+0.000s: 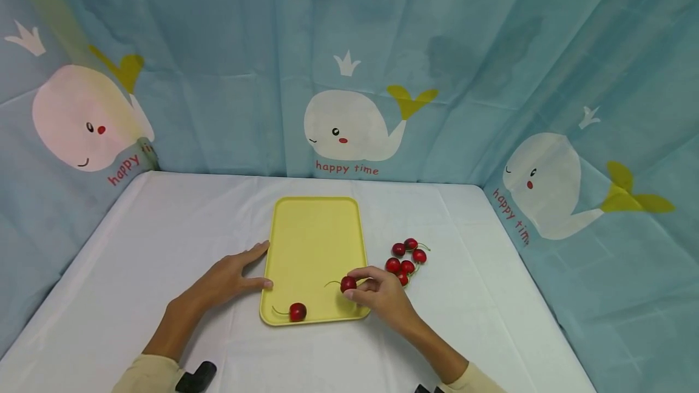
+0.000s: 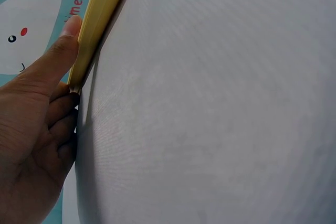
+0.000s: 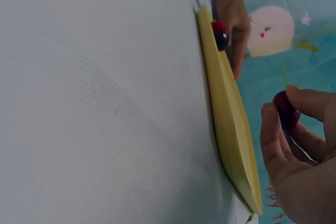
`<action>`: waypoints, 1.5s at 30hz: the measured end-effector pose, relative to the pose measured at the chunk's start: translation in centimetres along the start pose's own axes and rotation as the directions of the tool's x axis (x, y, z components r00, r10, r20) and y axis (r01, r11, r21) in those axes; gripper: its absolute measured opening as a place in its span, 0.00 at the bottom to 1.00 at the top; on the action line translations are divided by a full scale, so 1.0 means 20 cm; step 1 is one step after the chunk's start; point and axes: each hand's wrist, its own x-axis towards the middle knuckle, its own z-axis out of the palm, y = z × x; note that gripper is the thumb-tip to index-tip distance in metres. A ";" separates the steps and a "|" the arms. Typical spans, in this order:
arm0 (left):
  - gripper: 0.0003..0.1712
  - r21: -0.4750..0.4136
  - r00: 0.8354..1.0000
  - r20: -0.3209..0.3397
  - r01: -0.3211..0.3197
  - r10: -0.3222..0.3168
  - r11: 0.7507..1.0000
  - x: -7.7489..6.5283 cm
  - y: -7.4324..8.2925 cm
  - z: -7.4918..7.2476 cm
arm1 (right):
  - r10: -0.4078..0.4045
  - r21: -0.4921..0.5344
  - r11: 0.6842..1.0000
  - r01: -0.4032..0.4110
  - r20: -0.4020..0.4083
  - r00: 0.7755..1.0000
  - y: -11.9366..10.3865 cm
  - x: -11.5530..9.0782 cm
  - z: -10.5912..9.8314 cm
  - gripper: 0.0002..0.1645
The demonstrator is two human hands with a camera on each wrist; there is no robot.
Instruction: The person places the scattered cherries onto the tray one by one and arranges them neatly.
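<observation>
My right hand (image 1: 382,296) pinches a dark red cherry (image 1: 348,284) between thumb and fingertips, over the lower right part of a yellow tray (image 1: 317,241). The cherry's thin green stem points left in the head view. In the right wrist view the pinched cherry (image 3: 285,109) shows above the level of the tray's rim (image 3: 226,114). A second cherry (image 1: 297,312) with a stem lies in the tray near its front edge. My left hand (image 1: 229,278) rests at the tray's left edge, thumb and index finger extended and touching the rim.
Several loose cherries (image 1: 407,267), some with stems, lie in a cluster on the white tablecloth (image 1: 464,296) to the right of the tray. A blue curtain (image 1: 229,77) printed with whales surrounds the table at the back and sides.
</observation>
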 end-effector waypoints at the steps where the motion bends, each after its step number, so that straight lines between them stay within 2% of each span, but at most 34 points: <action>1: 0.62 0.001 1.000 0.002 0.003 -0.003 1.000 0.00 0.00 0.00 | -0.008 0.002 1.000 0.008 0.001 1.000 0.00 0.00 0.01 0.21; 11: 0.61 -0.001 1.000 0.002 0.000 0.000 1.000 0.01 0.00 0.00 | -0.016 -0.013 1.000 0.016 0.011 1.000 -0.01 0.03 0.09 0.21; 22: 0.63 0.000 1.000 -0.016 -0.021 0.021 1.000 0.01 0.00 0.00 | -0.103 -0.106 0.989 0.102 -0.003 0.995 -0.01 0.08 0.18 0.21; 32: 0.63 -0.006 1.000 0.001 -0.001 0.001 1.000 0.01 0.00 0.00 | -0.127 -0.141 0.981 0.132 0.047 0.991 0.01 0.12 0.27 0.19; 45: 0.62 0.003 1.000 0.004 -0.002 0.002 1.000 0.01 0.00 0.00 | -0.144 -0.243 0.957 0.156 0.066 0.987 -0.02 0.18 0.36 0.19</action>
